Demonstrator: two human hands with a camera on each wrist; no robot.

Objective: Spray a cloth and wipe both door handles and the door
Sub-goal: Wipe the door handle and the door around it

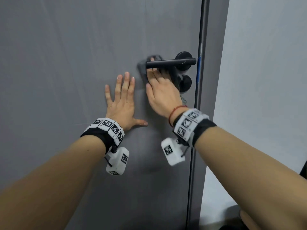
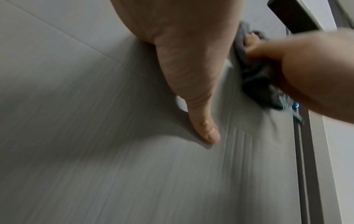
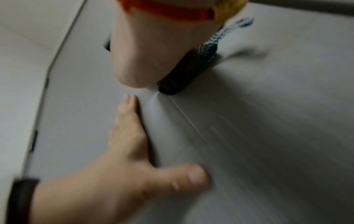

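A grey door [image 1: 74, 63] fills the head view. Its black lever handle [image 1: 171, 63] sits near the right edge, with a black turn knob [image 1: 186, 83] below it. My right hand [image 1: 156, 80] reaches behind the lever and holds a bunched grey cloth [image 1: 141, 68] against the door; its fingertips show above the bar. The left wrist view shows the cloth [image 2: 256, 84] gathered under that hand [image 2: 306, 72], beneath the handle [image 2: 293, 16]. My left hand [image 1: 123, 100] lies flat on the door, fingers spread, left of the cloth. The right wrist view shows the cloth [image 3: 189, 71] under my palm.
The door's edge and dark frame [image 1: 199, 113] run down just right of the handle. A pale wall [image 1: 265, 97] stands beyond. Blue tape [image 1: 198, 68] shows on the door edge by the latch. Door surface stretches wide to the left and below.
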